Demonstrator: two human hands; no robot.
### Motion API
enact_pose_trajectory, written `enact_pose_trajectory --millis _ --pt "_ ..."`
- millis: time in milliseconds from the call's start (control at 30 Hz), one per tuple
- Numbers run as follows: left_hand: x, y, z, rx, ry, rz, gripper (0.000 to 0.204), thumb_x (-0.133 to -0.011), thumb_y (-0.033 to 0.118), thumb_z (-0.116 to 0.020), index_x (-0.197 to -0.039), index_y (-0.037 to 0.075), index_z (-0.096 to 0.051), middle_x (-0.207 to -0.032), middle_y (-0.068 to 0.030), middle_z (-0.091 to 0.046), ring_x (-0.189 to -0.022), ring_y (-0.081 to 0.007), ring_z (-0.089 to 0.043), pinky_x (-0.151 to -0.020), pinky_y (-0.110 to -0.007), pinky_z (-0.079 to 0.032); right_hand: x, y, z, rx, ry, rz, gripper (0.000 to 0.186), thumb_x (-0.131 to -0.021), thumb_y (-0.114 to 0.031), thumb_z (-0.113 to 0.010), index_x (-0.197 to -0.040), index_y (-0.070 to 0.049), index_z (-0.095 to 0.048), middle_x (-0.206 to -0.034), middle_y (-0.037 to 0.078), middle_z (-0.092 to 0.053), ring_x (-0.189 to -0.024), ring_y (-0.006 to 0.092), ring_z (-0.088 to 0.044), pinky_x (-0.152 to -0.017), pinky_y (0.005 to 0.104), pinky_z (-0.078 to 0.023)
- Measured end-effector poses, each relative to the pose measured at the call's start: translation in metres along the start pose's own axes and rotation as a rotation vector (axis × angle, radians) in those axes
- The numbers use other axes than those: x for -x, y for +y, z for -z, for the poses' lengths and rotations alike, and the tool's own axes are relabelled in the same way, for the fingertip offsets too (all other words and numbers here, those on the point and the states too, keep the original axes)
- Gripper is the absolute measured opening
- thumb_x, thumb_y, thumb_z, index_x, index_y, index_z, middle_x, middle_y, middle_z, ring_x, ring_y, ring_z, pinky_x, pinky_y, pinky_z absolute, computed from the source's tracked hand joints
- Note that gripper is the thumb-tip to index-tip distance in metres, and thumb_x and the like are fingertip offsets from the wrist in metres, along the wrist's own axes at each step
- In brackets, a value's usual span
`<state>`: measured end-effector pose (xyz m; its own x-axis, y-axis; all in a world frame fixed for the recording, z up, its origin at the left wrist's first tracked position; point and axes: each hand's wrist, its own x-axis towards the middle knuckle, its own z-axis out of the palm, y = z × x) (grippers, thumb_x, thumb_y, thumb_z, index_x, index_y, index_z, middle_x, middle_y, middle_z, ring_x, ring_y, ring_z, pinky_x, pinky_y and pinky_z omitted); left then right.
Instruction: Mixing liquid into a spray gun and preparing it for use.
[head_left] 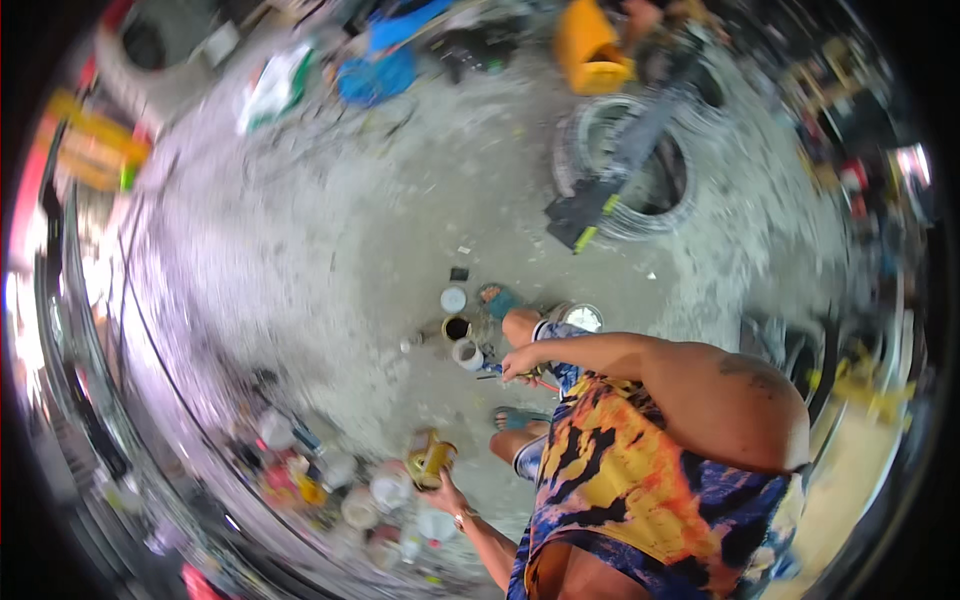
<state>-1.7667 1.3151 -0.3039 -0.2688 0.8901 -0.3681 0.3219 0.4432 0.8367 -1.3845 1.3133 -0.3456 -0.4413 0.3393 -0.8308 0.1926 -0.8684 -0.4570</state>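
Left hand (447,492) fingers wrap a yellow can (431,461), upright; right hand (520,365) fingers pinch a thin tool (497,371), beside small pots (466,352) on the floor (330,280).

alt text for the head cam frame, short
Seen from above, a person in a tie-dye shirt stands on a dusty concrete floor, left hand gripping a gold can, right hand holding a thin tool above small open cans. Coiled wire lies beyond.

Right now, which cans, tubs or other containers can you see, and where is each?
Brass-coloured can: left hand holds it, cylindrical.
Dark open can: on floor by feet, round.
White tub: beside the dark can, near right hand.
Yellow jerrycan: far top, boxy.
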Motion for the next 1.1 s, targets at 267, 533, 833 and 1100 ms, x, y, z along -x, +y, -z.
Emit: enact_pose_trajectory --millis 267,533,833,1100 --pt "0.005 0.045 0.059 -0.468 -0.295 -0.107 0.08 -0.068 0.022 -0.083 -0.128 -0.008 -0.039 -0.124 -0.0221 -0.055 -0.112 -0.0308 -0.056 -0.094 -0.042 -0.046 0.226 0.117 -0.062 -0.474 0.626 0.403 0.033 -0.085 -0.035 -0.066 -0.089 -0.003 -0.059 -0.062 0.008 -0.058 -0.048 0.018 -0.06 -0.042 0.0319 -0.047" --pt "0.067 0.117 0.024 -0.66 -0.559 -0.361 0.071 -0.067 0.028 -0.083 -0.116 -0.007 -0.045 -0.102 -0.0199 -0.061 -0.085 -0.0276 -0.064 -0.072 -0.038 -0.053 0.305 0.353 -0.247 -1.073 1.201 0.184 0.019 -0.078 -0.016 -0.064 -0.082 0.001 -0.056 -0.06 0.013 -0.057 -0.047 0.022 -0.059 -0.04 0.0368 -0.046" --pt "0.219 0.178 -0.117 -0.816 -0.754 -0.544 0.07 -0.067 0.029 -0.083 -0.114 -0.007 -0.046 -0.099 -0.0187 -0.061 -0.08 -0.0262 -0.064 -0.068 -0.037 -0.053 0.336 0.508 -0.375 -1.397 1.057 -0.346 0.026 -0.074 -0.02 -0.073 -0.072 0.004 -0.062 -0.061 0.014 -0.06 -0.046 0.0237 -0.057 -0.041 0.0396 -0.047" --pt "0.447 0.207 -0.303 -0.88 -0.863 -0.615 0.069 -0.067 0.03 -0.083 -0.113 -0.007 -0.046 -0.096 -0.0177 -0.062 -0.076 -0.025 -0.064 -0.064 -0.036 -0.053 0.431 0.665 -0.281 -1.245 1.073 -0.179 0.027 -0.075 -0.022 -0.073 -0.07 0.002 -0.062 -0.06 0.012 -0.059 -0.048 0.0222 -0.057 -0.043 0.0371 -0.047"
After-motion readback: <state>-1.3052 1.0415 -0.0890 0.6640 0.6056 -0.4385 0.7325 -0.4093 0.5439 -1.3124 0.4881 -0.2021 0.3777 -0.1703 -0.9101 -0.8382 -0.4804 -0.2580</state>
